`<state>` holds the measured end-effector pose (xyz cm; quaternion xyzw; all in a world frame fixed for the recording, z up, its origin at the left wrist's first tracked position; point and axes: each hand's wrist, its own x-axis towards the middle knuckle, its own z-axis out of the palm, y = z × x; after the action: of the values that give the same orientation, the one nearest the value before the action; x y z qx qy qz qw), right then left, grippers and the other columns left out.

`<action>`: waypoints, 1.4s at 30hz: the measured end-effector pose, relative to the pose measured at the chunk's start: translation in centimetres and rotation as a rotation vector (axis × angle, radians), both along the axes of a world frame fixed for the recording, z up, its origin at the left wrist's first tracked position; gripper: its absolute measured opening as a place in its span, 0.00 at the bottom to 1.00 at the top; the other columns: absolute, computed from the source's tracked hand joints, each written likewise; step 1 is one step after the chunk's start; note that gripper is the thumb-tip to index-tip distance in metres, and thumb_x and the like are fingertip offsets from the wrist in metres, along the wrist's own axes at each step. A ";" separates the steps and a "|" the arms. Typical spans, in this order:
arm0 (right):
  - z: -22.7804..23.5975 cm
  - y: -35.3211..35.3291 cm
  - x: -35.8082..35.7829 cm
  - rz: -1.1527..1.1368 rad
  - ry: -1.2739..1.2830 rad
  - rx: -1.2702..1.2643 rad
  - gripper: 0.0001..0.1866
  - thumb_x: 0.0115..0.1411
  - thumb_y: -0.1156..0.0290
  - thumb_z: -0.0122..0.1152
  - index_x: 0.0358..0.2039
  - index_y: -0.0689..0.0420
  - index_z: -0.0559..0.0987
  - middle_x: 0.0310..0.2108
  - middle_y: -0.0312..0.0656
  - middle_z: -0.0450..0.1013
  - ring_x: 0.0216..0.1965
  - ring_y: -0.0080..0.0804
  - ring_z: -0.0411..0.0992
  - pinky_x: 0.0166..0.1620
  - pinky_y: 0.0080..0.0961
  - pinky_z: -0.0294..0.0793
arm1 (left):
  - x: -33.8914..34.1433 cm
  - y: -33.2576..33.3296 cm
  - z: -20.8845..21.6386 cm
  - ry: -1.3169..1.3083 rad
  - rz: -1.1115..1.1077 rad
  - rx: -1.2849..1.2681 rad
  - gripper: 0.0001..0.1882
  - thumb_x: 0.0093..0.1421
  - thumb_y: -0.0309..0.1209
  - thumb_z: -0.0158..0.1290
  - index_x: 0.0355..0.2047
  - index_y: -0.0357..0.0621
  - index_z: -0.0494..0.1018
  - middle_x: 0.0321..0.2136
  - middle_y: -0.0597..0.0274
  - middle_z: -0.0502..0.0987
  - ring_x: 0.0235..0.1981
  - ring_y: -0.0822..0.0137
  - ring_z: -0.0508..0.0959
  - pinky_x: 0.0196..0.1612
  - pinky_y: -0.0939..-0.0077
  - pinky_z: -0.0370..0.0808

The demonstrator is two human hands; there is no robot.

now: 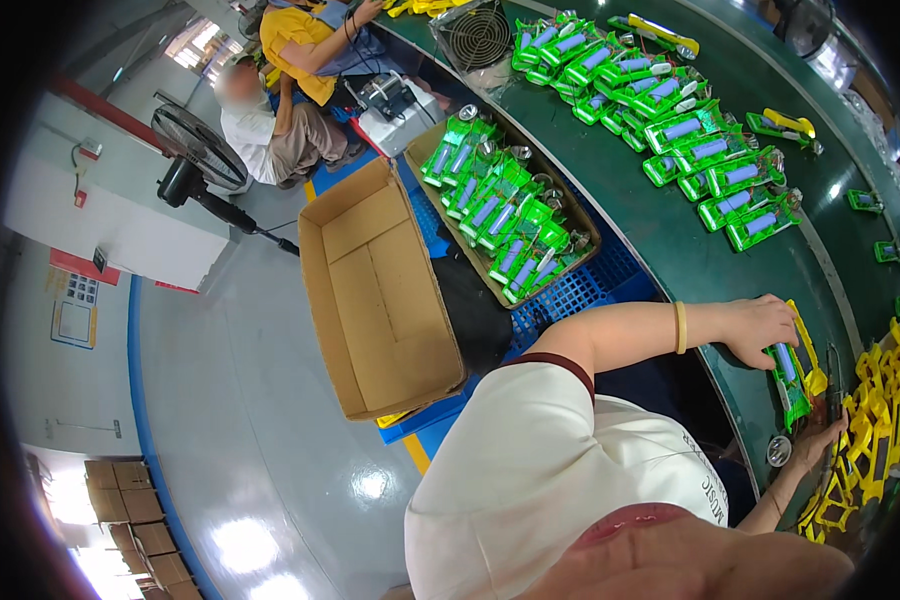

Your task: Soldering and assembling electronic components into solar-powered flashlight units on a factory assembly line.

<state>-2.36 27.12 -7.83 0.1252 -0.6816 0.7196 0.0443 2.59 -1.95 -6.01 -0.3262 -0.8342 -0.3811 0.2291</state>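
At the belt's near edge my left hand [763, 332], with a yellow band on its wrist, curls its fingers over the upper end of a green flashlight housing [793, 392]. A blue cylindrical battery [784, 362] lies inside that housing. A yellow shell part [809, 345] runs along the housing's right side, also touching my left fingers. A round silver reflector [779, 451] sits by its lower end. My right hand [820, 440] is closed just right of the reflector; what its fingers hold is too small to make out. Yellow frames [875, 410] are heaped beside it.
Rows of green housings with batteries [710, 148] lie on the green belt [610, 190]. A carton of similar housings [590, 243] stands left of it, beside an open brown carton [345, 385]. Two people work at the far left, near a standing fan [195, 150].
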 end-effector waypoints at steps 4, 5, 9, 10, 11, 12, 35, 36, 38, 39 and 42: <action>-0.3 -0.2 0.2 -0.013 -0.045 -0.018 0.28 0.61 0.46 0.32 0.50 0.56 0.56 0.37 0.45 0.68 0.37 0.31 0.68 0.44 0.26 0.65 | -0.2 -0.1 -0.5 0.024 0.006 -0.012 0.22 0.41 0.37 0.56 0.38 0.43 0.71 0.36 0.56 0.71 0.49 0.55 0.64 0.52 0.61 0.57; -0.4 -0.2 0.1 -0.021 -0.048 -0.030 0.28 0.61 0.46 0.32 0.50 0.55 0.56 0.37 0.45 0.68 0.37 0.32 0.68 0.44 0.27 0.65 | -0.3 0.0 -0.7 0.026 0.005 0.010 0.22 0.40 0.38 0.55 0.37 0.44 0.71 0.36 0.57 0.72 0.48 0.56 0.65 0.52 0.62 0.57; -0.1 -0.3 0.5 -0.034 -0.047 -0.023 0.28 0.61 0.45 0.32 0.50 0.56 0.56 0.36 0.45 0.68 0.36 0.32 0.67 0.44 0.29 0.64 | -0.5 0.1 -0.6 0.046 0.001 0.044 0.21 0.39 0.39 0.55 0.35 0.45 0.72 0.34 0.58 0.72 0.45 0.58 0.66 0.52 0.63 0.57; 0.3 -0.7 0.8 -0.038 -0.054 -0.026 0.28 0.61 0.45 0.32 0.50 0.56 0.56 0.36 0.45 0.68 0.36 0.32 0.67 0.44 0.29 0.64 | -0.6 0.1 -0.6 0.039 -0.002 0.041 0.21 0.39 0.39 0.55 0.35 0.45 0.72 0.34 0.58 0.72 0.45 0.58 0.66 0.52 0.63 0.57; 0.8 -1.3 1.3 -0.048 -0.075 -0.024 0.28 0.61 0.45 0.32 0.50 0.55 0.56 0.36 0.45 0.68 0.36 0.32 0.67 0.44 0.28 0.64 | -0.6 0.1 -0.6 0.020 -0.007 0.046 0.21 0.39 0.39 0.55 0.35 0.45 0.72 0.34 0.58 0.72 0.45 0.58 0.66 0.51 0.63 0.57; 1.0 -1.5 1.4 -0.060 -0.093 -0.024 0.28 0.61 0.45 0.32 0.49 0.55 0.56 0.35 0.45 0.68 0.36 0.31 0.67 0.43 0.27 0.63 | -0.7 0.0 -0.5 0.004 -0.012 0.049 0.21 0.39 0.39 0.55 0.35 0.45 0.73 0.34 0.58 0.72 0.45 0.58 0.66 0.51 0.62 0.57; -0.7 0.8 -0.3 -0.177 -0.047 0.073 0.31 0.59 0.43 0.34 0.52 0.55 0.57 0.35 0.46 0.70 0.36 0.34 0.69 0.41 0.26 0.66 | 10.0 -3.9 15.7 -0.032 -0.864 0.967 0.23 0.43 0.42 0.62 0.06 0.44 0.64 0.09 0.67 0.65 0.14 0.71 0.65 0.19 0.78 0.57; -1.0 1.0 -0.9 -0.058 -0.112 -0.083 0.30 0.59 0.43 0.34 0.51 0.55 0.58 0.35 0.46 0.70 0.35 0.33 0.68 0.41 0.25 0.65 | 10.0 -3.8 16.2 -0.054 -0.963 0.965 0.23 0.42 0.42 0.63 0.06 0.44 0.64 0.08 0.68 0.65 0.13 0.72 0.64 0.18 0.78 0.56; -1.9 1.7 -0.9 -0.050 -0.080 -0.069 0.29 0.59 0.43 0.34 0.51 0.54 0.58 0.34 0.45 0.70 0.35 0.32 0.67 0.40 0.24 0.64 | 10.5 -3.4 17.2 -0.133 -1.098 1.021 0.22 0.41 0.41 0.64 0.06 0.43 0.65 0.07 0.69 0.64 0.11 0.75 0.61 0.17 0.79 0.56; -1.2 0.6 -0.2 -0.044 -0.053 -0.059 0.29 0.59 0.43 0.34 0.50 0.54 0.59 0.34 0.45 0.70 0.34 0.30 0.67 0.40 0.23 0.63 | 10.9 -3.5 17.4 -0.133 -1.095 1.020 0.22 0.41 0.41 0.64 0.06 0.43 0.65 0.07 0.69 0.64 0.11 0.75 0.61 0.17 0.79 0.56; -0.8 0.0 -0.3 -0.051 -0.052 -0.029 0.29 0.59 0.43 0.33 0.50 0.54 0.60 0.33 0.43 0.71 0.32 0.27 0.66 0.38 0.20 0.61 | 11.3 -3.6 17.6 -0.304 -1.124 0.927 0.21 0.42 0.38 0.64 0.06 0.42 0.65 0.07 0.69 0.64 0.10 0.76 0.61 0.16 0.80 0.56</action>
<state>-2.63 27.09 -8.63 0.0886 -0.6748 0.7312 0.0467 13.88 -5.57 11.61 -0.5173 -0.3178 -0.7946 -0.0040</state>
